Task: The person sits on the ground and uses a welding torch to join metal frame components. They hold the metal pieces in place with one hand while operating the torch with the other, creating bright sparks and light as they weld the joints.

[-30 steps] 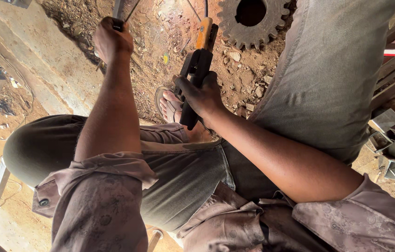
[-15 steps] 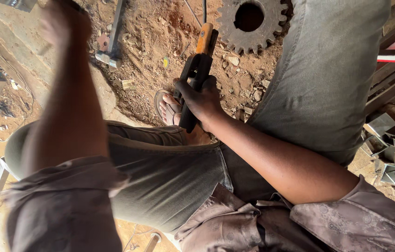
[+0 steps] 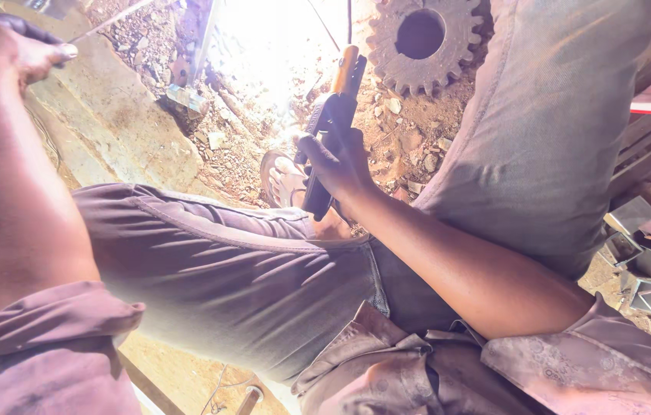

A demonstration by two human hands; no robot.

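Right hand point(image 3: 341, 161) grips the black electrode holder point(image 3: 329, 146); left hand point(image 3: 14, 50) is well apart.

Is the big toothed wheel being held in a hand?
No, the rusty gear lies on the dirt ground, apart from the right hand, which grips a dark tool handle.

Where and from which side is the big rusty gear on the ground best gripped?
The rusty gear lies flat on the dirt, centre hole up. Probably best from above: fingers hooked into the hole, thumb over the toothed rim, since flat faces offer nothing else.
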